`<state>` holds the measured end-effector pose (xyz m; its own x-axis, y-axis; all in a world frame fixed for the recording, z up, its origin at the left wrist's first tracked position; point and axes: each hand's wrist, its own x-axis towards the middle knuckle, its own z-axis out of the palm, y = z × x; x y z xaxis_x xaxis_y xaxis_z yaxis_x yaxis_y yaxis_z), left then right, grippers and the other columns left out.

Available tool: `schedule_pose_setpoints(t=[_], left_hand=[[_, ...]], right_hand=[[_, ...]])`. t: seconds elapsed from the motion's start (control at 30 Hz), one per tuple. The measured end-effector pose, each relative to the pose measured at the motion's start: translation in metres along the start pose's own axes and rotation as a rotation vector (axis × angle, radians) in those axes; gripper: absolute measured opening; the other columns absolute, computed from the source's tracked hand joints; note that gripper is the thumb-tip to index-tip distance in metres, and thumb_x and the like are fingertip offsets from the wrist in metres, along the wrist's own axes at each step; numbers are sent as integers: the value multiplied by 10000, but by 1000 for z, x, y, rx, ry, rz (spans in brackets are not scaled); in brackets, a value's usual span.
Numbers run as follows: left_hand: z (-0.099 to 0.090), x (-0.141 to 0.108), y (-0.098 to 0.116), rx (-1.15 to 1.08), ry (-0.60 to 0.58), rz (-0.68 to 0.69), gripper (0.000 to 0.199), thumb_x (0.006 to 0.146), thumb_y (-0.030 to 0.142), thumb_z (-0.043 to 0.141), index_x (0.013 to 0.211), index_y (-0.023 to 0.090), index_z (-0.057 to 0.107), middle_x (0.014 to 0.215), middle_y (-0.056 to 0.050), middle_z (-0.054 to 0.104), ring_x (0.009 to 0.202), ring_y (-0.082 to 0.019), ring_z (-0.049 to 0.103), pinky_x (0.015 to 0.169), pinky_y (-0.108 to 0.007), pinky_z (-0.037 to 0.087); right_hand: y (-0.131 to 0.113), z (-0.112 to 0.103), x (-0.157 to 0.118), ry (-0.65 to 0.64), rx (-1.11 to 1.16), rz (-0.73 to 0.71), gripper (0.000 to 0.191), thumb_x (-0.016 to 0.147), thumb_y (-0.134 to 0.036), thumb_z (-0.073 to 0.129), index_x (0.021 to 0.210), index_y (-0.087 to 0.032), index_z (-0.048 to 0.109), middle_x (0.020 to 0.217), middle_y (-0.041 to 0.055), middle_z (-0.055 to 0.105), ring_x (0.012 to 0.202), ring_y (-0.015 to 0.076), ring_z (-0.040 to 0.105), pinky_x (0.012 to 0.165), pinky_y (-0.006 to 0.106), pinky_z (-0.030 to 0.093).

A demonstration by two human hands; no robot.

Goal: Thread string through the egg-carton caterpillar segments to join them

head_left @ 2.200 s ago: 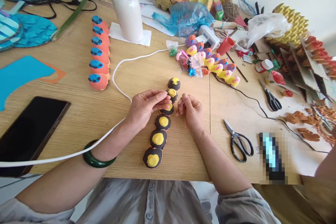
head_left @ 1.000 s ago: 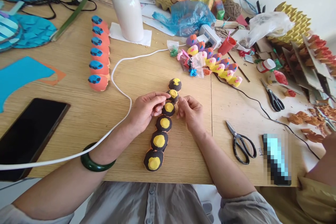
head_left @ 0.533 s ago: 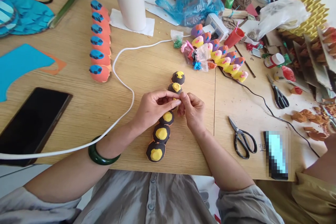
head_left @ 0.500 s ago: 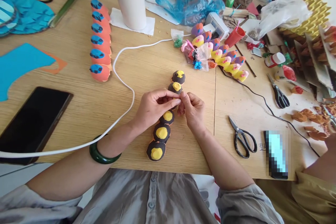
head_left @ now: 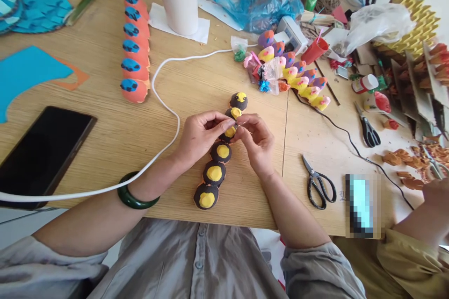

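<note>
My left hand [head_left: 201,136] presses thumb and forefinger together; my right hand's [head_left: 257,144] fingertips sit just beside (can't tell what's pinched), over 6 joined black-and-yellow cups [head_left: 222,152] on the table [head_left: 245,201]. Likely fine detailing, calling for steadiness.

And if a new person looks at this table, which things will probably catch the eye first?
Probably the row of black domes with yellow tops in the middle, where the left hand and right hand bring their fingertips close together above it. Next may come the orange row with blue tops at the upper left, beside the white bottle, and the crumpled blue plastic bag near the top.
</note>
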<state>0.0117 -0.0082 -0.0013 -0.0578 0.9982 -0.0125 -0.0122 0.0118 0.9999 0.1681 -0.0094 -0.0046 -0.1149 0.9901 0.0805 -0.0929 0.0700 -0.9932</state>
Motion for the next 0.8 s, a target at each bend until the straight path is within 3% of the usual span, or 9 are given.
schedule_pose_setpoints(t=[0.2,0.47,0.6,0.7,0.8], left_hand=[[-2,1,-3,-40,-43,-20,279,833,448,804,840,170,797,759,-18,741,662,-126,611,603,-218,464],[-3,1,-1,-75,-119,-46,312,833,459,790,804,150,762,672,11,651,576,-82,502,531,-194,400],[-4,2,-4,-101,-102,-73,338,888,465,727,769,149,741,630,13,583,539,-73,450,474,-188,350],[-4,3,-7,-152,-102,-79,310,904,452,707,912,151,781,689,-4,621,548,-75,471,459,-181,355],[-4,4,-9,-184,-125,-71,266,900,372,703,1028,156,793,707,-1,636,538,-73,484,466,-181,394]], right_hand=[[4,1,0,-34,-149,-82,159,913,-366,737,1037,-273,706,1035,7,606,802,110,623,661,241,614],[17,-1,2,-12,-124,-147,170,911,-402,741,996,-256,714,1004,6,637,777,102,657,622,232,627],[14,-2,4,25,-67,-67,244,882,-468,764,934,-240,697,893,-16,661,670,86,640,589,230,610],[10,-1,5,62,-44,27,353,874,-559,740,833,-222,645,723,-48,629,564,76,600,557,229,586],[8,0,5,79,-34,53,399,858,-595,740,794,-216,632,681,-54,621,553,75,593,559,228,578]])
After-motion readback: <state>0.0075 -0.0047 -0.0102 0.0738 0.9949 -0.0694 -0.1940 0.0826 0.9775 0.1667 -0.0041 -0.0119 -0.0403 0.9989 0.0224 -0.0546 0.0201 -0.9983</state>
